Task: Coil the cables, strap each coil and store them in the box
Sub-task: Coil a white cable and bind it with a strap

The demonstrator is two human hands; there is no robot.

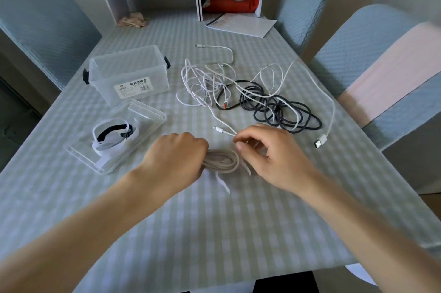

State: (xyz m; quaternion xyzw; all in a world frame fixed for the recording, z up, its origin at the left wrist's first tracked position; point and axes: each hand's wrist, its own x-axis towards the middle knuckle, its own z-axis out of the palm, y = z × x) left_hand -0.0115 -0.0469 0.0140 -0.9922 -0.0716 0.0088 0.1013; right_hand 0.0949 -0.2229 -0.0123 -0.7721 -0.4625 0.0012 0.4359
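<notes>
- The left hand [177, 158], just below the frame's centre, is clenched around one end of a coiled beige cord [223, 161] lying on the table; its fingers are hidden beneath the knuckles.
- The right hand [269, 154] pinches thumb and forefinger together just right of the coil, apparently on a white fabric strap [223, 184]; the exact contact is hard to make out.
- The strap's ends stick out below and right of the coil, its middle hidden under the cord.
- Beyond the hands, at centre right, tangled white cables [205, 80] overlap a loose dark grey cable [281, 106]; which strand belongs to which cannot be traced.
- Left of centre stands a clear plastic storage box [130, 75] with black latches, open.
- Nearer, its clear lid [143, 116] lies flat, holding black and white straps [112, 135].
- All rests on a pale green checked tablecloth [191, 233].
</notes>
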